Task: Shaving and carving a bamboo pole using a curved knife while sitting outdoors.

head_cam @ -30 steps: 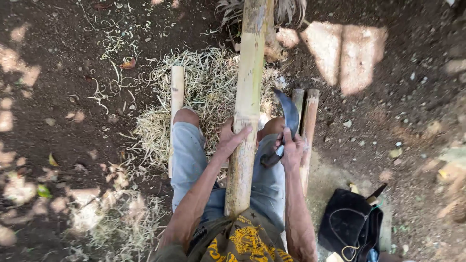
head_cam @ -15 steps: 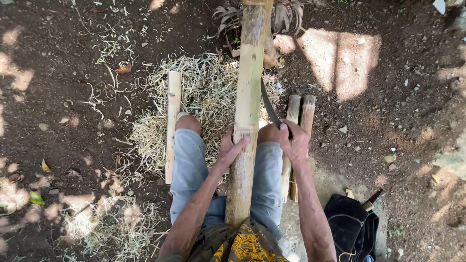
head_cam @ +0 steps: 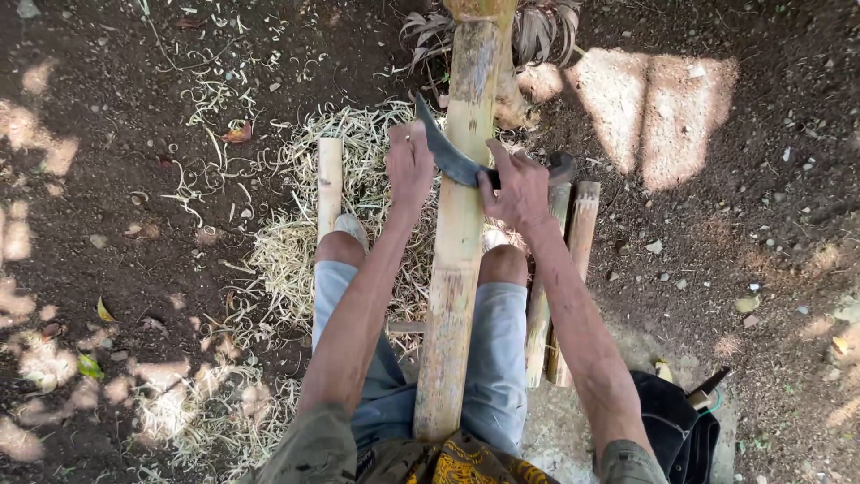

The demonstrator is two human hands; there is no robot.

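Long bamboo pole (head_cam: 457,269) lay lengthwise between the knees, near end in the lap, far end toward the dry plant stump (head_cam: 502,27) at the top. Curved dark blade (head_cam: 448,152) was set across the pole's upper face. Right hand (head_cam: 518,190) was wrapped tight round the blade's handle end, just beside the pole's right edge. Left hand (head_cam: 410,166) was pressed down on the blade's tip end, left of the pole; fingers looked curled over the back of the steel, though how firmly could not be told.

Looked stiff and fairly heavy, that pole — thick-walled, rigid along its length, smooth and rounded enough to roll. Best steadied low, between the thighs, and pinned from above. Blade looked thin and sharp: safest taken by the handle and by the blunt back, never the inner edge.

Pale shavings (head_cam: 358,215) lay heaped under and around the knees. Short bamboo piece (head_cam: 330,179) rested to the left on the shavings; two more cut lengths (head_cam: 573,269) lay just beside the right leg. Black bag (head_cam: 681,430) sat at lower right on the bare dirt.
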